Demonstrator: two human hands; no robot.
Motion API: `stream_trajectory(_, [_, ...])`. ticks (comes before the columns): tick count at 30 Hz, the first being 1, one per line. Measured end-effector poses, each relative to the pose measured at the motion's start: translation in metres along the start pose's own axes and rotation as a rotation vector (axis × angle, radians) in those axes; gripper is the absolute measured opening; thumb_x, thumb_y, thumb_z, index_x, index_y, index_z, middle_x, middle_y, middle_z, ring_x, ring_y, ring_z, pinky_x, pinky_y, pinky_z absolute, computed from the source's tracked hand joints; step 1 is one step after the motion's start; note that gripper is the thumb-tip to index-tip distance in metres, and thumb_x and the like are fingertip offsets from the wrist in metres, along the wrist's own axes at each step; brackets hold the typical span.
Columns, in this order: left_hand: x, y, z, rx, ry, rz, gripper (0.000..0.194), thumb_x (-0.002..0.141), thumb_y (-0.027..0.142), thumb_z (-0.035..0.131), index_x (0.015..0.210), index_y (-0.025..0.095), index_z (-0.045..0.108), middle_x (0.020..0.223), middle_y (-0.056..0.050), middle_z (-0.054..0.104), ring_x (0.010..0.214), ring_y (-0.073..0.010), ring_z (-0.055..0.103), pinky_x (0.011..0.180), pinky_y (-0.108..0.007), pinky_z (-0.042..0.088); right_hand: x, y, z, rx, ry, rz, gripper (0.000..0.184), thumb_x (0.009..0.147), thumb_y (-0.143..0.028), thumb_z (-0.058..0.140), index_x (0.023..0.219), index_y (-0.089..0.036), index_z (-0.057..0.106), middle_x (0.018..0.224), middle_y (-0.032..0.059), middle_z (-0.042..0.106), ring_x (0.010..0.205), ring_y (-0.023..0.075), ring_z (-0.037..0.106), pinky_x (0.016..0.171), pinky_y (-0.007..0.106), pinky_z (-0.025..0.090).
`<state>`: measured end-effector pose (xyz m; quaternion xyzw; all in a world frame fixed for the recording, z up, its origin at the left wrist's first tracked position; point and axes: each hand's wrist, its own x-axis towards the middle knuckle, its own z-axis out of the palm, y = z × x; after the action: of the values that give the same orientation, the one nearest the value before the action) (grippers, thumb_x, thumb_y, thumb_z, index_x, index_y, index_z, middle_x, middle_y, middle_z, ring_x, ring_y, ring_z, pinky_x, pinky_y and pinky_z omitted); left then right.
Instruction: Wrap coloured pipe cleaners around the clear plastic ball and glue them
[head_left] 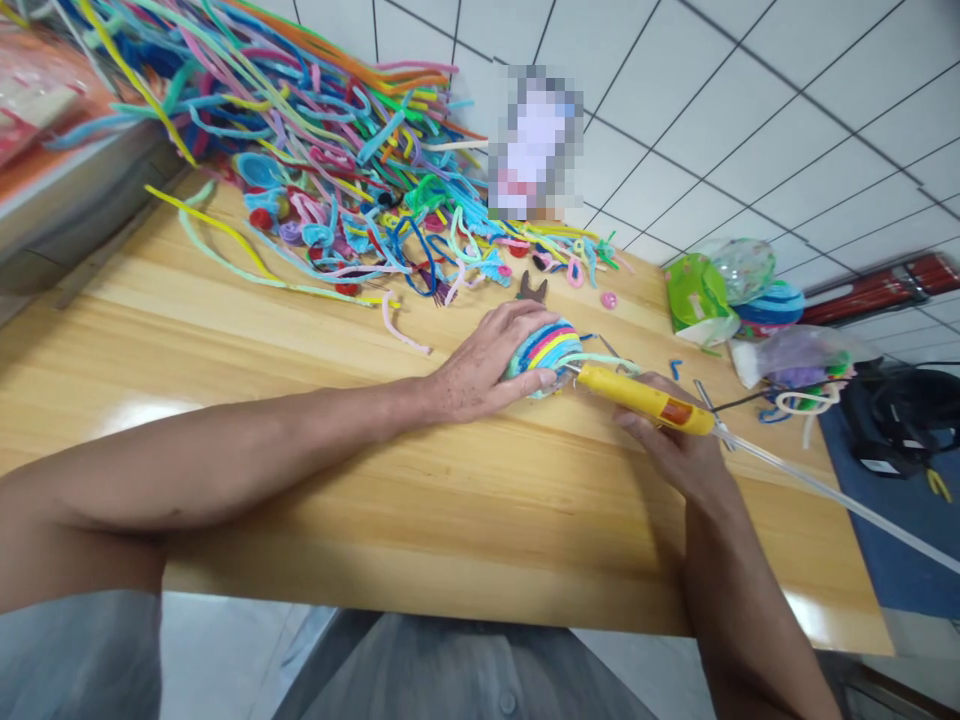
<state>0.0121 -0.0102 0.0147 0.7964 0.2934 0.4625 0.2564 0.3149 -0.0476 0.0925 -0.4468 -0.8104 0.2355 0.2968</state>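
My left hand (480, 365) is closed around a rounded ball (551, 345) wrapped in bands of blue, yellow, pink and pale green pipe cleaner. From the ball a loose pale green pipe cleaner end (604, 360) sticks out to the right. My right hand (679, 450) grips a yellow hot glue gun (637, 395), its metal nozzle at the ball's right side near my left thumb. A long clear glue stick (832, 485) runs out of the gun's back end. Whether the nozzle touches the ball I cannot tell.
A big heap of coloured pipe cleaners (322, 130) lies at the back left of the wooden table (375, 490). Pliers (532, 287) rest behind the ball. A green packet (697, 295) and plastic bags (799, 350) stand at the right. Against the tiled wall is a blurred-out phone-like object (536, 140).
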Motion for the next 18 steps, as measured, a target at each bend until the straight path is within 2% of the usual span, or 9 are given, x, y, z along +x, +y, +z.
stream_trajectory(4, [-0.0001, -0.0002, 0.0001, -0.008, -0.004, 0.0, 0.067, 0.11, 0.062, 0.059, 0.163, 0.022, 0.048, 0.164, -0.021, 0.055, 0.161, -0.0372, 0.046, 0.136, -0.065, 0.041, 0.0009, -0.0001, -0.0004, -0.007, 0.023, 0.0, 0.027, 0.103, -0.05, 0.076, 0.087, -0.029, 0.069, 0.083, 0.0016, 0.069, 0.076, 0.0229, 0.064, 0.07, 0.039, 0.053])
stream_trajectory(10, [0.0005, 0.0016, -0.0012, -0.01, -0.008, -0.017, 0.068, 0.11, 0.065, 0.057, 0.163, 0.023, 0.049, 0.164, -0.02, 0.055, 0.161, -0.0364, 0.046, 0.136, -0.064, 0.041, 0.0009, -0.0002, 0.0, 0.005, -0.013, -0.02, 0.026, 0.103, -0.048, 0.074, 0.086, -0.029, 0.069, 0.082, 0.0016, 0.069, 0.076, 0.0237, 0.064, 0.071, 0.04, 0.054])
stream_trajectory(18, [0.0, 0.0003, -0.0009, -0.01, -0.019, -0.009, 0.069, 0.11, 0.064, 0.058, 0.164, 0.021, 0.048, 0.164, -0.021, 0.055, 0.163, -0.0378, 0.044, 0.137, -0.065, 0.04, 0.0017, 0.0007, -0.0002, 0.022, -0.005, -0.036, 0.021, 0.1, -0.044, 0.081, 0.087, -0.03, 0.071, 0.082, 0.0009, 0.068, 0.075, 0.0234, 0.063, 0.071, 0.04, 0.053])
